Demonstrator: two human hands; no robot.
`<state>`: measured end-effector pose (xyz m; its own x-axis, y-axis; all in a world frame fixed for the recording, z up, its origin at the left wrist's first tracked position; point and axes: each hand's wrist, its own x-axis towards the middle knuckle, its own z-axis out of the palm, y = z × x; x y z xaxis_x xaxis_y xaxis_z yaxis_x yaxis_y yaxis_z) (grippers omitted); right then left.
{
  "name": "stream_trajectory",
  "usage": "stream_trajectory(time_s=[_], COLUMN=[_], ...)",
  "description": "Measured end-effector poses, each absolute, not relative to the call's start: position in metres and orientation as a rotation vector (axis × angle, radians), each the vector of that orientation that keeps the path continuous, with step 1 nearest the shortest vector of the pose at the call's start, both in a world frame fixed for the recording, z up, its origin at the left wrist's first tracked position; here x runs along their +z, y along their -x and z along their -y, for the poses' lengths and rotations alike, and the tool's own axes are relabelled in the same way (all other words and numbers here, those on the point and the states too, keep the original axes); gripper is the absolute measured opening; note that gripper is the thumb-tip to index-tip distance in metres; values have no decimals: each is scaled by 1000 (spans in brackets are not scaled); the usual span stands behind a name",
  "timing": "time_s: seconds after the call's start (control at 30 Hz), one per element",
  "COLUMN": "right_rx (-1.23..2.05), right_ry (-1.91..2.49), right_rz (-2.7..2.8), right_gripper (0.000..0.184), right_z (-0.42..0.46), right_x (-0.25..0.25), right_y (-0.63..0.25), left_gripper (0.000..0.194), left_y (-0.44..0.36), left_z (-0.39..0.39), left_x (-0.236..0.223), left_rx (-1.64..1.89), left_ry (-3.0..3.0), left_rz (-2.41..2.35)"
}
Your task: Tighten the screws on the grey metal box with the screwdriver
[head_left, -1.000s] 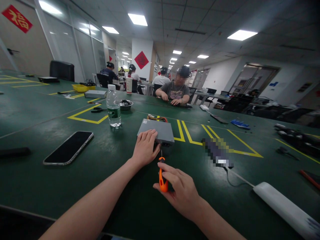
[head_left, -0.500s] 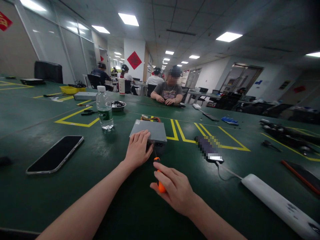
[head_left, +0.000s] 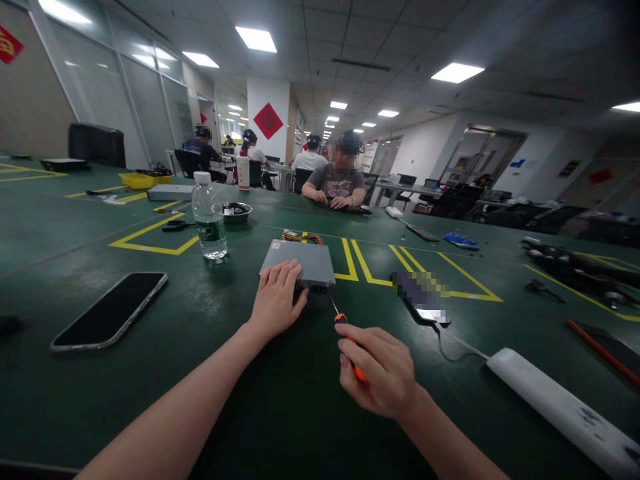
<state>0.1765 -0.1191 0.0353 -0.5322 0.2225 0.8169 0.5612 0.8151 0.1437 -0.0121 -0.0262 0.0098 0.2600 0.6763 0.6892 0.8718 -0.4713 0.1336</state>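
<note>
A grey metal box with bundled wires at its back, looking like a computer power supply (head_left: 310,260), rests on the green table. My left hand (head_left: 278,293) grips its near left corner, fingers over the top and thumb at the front face. In my right hand (head_left: 383,367) is a screwdriver (head_left: 341,320) with an orange and black handle, the fingers wrapped round it. Its thin shaft points up and left to the front right corner of the box; whether the tip touches cannot be made out.
Left of the box stand a water bottle (head_left: 209,220) and a metal bowl (head_left: 236,213); a phone (head_left: 113,310) lies nearer. On the right are another phone (head_left: 417,300), a white power strip (head_left: 560,407) and its cable. A person (head_left: 335,180) sits across the table (head_left: 280,427).
My right hand has moved right with the screwdriver, whose shaft now slants toward the box's right corner rather than the middle of its front. My left hand stays on the box.
</note>
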Motion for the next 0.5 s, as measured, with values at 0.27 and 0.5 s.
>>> stream_trajectory(time_s=[0.27,0.5], right_rx=[-524,-534], right_ry=[622,685], right_rz=[2130,2233], right_gripper=[14,22], right_z=[119,127], right_x=[36,40], right_y=[-174,-171], left_gripper=[39,39], left_y=[12,13], left_z=[26,25], left_x=[9,8], left_rx=[-1009,-1004], left_ry=[2264,2258], left_rz=[1433,1439])
